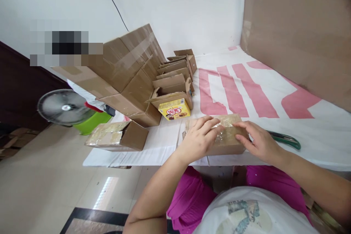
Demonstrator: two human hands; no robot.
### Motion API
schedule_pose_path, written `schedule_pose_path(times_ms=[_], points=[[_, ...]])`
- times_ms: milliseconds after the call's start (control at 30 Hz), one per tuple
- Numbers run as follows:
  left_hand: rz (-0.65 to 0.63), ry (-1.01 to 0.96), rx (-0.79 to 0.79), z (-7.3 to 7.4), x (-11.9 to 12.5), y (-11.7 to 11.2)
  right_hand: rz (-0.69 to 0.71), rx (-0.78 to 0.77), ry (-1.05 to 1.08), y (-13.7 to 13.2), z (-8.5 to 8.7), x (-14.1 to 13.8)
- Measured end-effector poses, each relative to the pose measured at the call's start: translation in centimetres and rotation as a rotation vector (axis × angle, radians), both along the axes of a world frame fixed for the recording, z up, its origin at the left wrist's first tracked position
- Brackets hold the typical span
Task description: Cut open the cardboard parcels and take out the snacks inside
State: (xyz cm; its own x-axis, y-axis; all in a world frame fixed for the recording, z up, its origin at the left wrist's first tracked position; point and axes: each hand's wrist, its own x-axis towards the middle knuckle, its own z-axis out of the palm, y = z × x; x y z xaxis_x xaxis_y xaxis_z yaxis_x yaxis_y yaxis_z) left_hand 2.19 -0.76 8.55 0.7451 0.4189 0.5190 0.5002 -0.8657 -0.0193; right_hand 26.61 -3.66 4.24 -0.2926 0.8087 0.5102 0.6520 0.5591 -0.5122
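Note:
A small cardboard box (229, 142) with clear tape over its top lies at the near edge of the white table cover (274, 91). My left hand (199, 135) rests flat on the box's left part, fingers stretched across the taped top. My right hand (259, 140) presses its fingers against the right end of the same box. Both hands touch the box without lifting it.
A green utility knife (286, 140) lies just right of my right hand. A yellow snack box (174, 111) sits in front of a row of open small cartons (175, 76). Large cartons (126, 69) are stacked left, a taped box (117, 137) at the corner, a fan (64, 108) beyond. A cardboard sheet (301, 33) leans at the right.

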Motion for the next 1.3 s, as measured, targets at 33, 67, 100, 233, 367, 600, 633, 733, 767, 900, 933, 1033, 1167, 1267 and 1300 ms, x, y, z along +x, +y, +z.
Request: schedule_pose_path(times_ms=[33, 67, 100, 233, 367, 600, 633, 733, 767, 900, 933, 1033, 1167, 1267, 1300], points=[[-0.003, 0.024, 0.029, 0.0, -0.1, 0.0, 0.000, 0.004, 0.000, 0.1, 0.0, 0.0], [0.002, 0.041, 0.061, -0.1, -0.1, -0.1, 0.000, 0.007, 0.000, 0.1, 0.0, 0.0], [0.007, 0.048, 0.091, -0.2, -0.1, -0.1, -0.001, 0.008, 0.001, 0.1, 0.0, -0.1], [0.002, 0.044, 0.108, -0.5, -0.1, -0.1, 0.013, -0.012, 0.002, 0.2, 0.2, 0.0], [-0.034, 0.027, -0.035, -0.5, -0.4, 0.2, 0.036, -0.043, -0.013, 0.1, 0.3, 0.3], [-0.064, -0.071, -0.145, 0.0, -0.6, 0.2, 0.042, -0.055, -0.016, 0.3, 0.0, 0.5], [-0.074, -0.053, -0.140, 0.0, -0.5, 0.1, 0.041, -0.045, -0.016, 0.3, 0.0, 0.5], [-0.112, 0.038, -0.068, -0.1, -0.4, -0.2, 0.038, -0.020, -0.012, 0.4, -0.3, 0.5], [-0.113, 0.067, -0.028, -0.1, -0.3, -0.4, 0.041, -0.016, -0.011, 0.5, -0.3, 0.5], [-0.065, 0.144, 0.101, -0.2, -0.3, -0.6, 0.054, -0.016, -0.014, 0.5, -0.2, 0.5], [-0.052, 0.150, 0.116, -0.2, -0.3, -0.7, 0.056, -0.019, -0.014, 0.5, -0.2, 0.6], [-0.029, 0.132, 0.138, -0.3, -0.3, -0.8, 0.052, -0.039, -0.011, 0.5, 0.0, 0.7], [0.001, 0.072, 0.104, -0.8, -0.4, -1.0, 0.053, -0.056, -0.013, 0.5, -0.1, 0.8], [0.020, 0.007, 0.045, -1.1, -0.7, -1.1, 0.055, -0.066, -0.018, 0.5, -0.2, 1.0], [0.021, -0.020, 0.024, -1.2, -0.8, -1.1, 0.055, -0.071, -0.023, 0.5, -0.2, 1.0]])
